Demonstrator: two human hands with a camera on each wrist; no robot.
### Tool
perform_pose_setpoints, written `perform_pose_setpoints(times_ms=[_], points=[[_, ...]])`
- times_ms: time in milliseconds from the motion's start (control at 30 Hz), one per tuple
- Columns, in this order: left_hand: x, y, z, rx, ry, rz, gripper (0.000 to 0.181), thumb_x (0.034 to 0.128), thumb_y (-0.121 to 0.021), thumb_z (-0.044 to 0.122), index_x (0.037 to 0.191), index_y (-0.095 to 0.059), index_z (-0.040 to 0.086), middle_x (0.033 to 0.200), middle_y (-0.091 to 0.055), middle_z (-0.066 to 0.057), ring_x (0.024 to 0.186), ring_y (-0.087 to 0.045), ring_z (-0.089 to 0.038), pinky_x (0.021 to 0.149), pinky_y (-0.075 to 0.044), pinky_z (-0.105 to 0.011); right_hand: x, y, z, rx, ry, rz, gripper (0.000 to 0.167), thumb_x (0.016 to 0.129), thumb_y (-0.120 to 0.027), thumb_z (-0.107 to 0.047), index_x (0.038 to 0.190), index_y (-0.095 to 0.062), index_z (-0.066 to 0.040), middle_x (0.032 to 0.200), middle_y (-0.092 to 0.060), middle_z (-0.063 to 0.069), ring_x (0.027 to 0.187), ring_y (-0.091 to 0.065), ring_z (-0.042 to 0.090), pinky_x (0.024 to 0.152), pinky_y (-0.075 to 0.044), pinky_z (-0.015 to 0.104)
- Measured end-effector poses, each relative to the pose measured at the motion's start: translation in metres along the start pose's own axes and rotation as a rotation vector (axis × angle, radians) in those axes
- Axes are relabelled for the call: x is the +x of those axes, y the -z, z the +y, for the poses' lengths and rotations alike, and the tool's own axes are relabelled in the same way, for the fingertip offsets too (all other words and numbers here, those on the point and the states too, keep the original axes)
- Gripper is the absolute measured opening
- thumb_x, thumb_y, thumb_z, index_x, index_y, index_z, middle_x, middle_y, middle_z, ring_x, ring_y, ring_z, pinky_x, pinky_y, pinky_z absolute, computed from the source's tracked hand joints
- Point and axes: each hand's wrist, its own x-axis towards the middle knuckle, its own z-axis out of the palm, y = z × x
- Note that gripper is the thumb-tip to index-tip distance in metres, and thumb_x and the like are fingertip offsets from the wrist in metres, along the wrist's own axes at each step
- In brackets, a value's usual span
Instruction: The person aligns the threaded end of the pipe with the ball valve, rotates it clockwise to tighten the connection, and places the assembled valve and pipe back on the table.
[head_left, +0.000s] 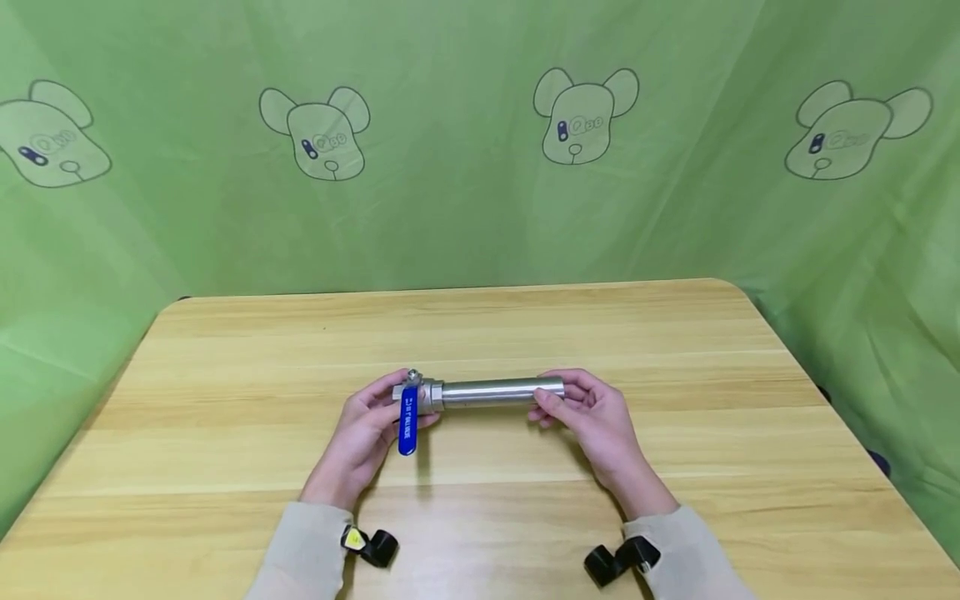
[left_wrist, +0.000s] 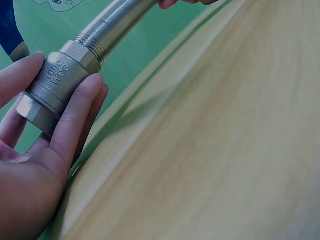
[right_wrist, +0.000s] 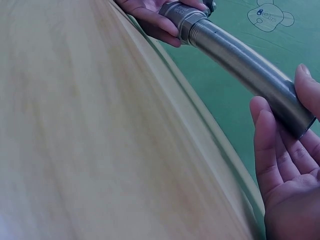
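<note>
A metal ball valve [head_left: 429, 397] with a blue lever handle [head_left: 408, 421] is joined to a straight steel pipe [head_left: 495, 392], held level above the table. My left hand [head_left: 363, 437] grips the valve body [left_wrist: 57, 75] between thumb and fingers, the lever hanging toward me. The right hand [head_left: 600, 425] pinches the pipe's free end, thumb on the near side. Threads [left_wrist: 92, 46] show where the pipe enters the valve in the left wrist view. Seen from the right wrist, my fingers [right_wrist: 267, 145] lie under the pipe [right_wrist: 250, 65] near its end.
The wooden table [head_left: 480, 333] spreads under both hands, its far edge against a green cloth [head_left: 450, 217] printed with bear-like heads. Black devices are strapped at both wrists over light sleeves [head_left: 307, 550].
</note>
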Motion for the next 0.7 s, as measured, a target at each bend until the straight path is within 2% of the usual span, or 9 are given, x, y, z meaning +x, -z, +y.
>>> perform_pose_setpoints(times_ms=[133,367,533,700], points=[[-0.0012,0.0001,-0.0001,-0.007,-0.001,0.007,0.055,0.0989,-0.060,-0.011,0.152,-0.051,-0.004,0.121,-0.076,-0.001,0.107,-0.078,-0.018,0.102,-0.067,-0.045,-0.0008,-0.0007,-0.0008,-0.003,-0.008,0.008,0.039,0.098,-0.077,-0.003,0.130,-0.061,0.011,0.096,-0.081,-0.001,0.081,-0.080,0.016,0.075,-0.071,0.028],[-0.0020,0.0000,-0.0009,-0.018,-0.002,0.004,0.048,0.0991,-0.060,-0.010,0.146,-0.058,0.000,0.120,-0.075,-0.001,0.106,-0.078,-0.018,0.103,-0.067,-0.045,-0.0032,-0.0008,-0.0026,-0.023,-0.003,0.053,0.053,0.087,-0.085,0.004,0.136,-0.064,0.005,0.111,-0.078,-0.005,0.106,-0.076,0.010,0.094,-0.067,0.023],[-0.0015,0.0003,-0.0020,-0.016,-0.003,0.000,0.045,0.0994,-0.060,-0.011,0.142,-0.062,0.004,0.119,-0.075,0.000,0.105,-0.078,-0.018,0.103,-0.067,-0.045,-0.0024,-0.0001,-0.0013,-0.032,-0.005,0.075,0.046,0.086,-0.085,0.005,0.129,-0.068,0.005,0.107,-0.078,-0.005,0.103,-0.076,0.010,0.094,-0.067,0.024],[-0.0003,0.0000,-0.0011,0.000,-0.016,0.004,0.050,0.0990,-0.059,-0.011,0.148,-0.055,-0.002,0.120,-0.075,-0.001,0.105,-0.078,-0.017,0.103,-0.067,-0.045,0.0002,0.0002,-0.0012,-0.021,-0.006,0.055,0.042,0.094,-0.081,-0.002,0.130,-0.065,0.009,0.101,-0.079,-0.002,0.093,-0.079,0.013,0.089,-0.070,0.029]])
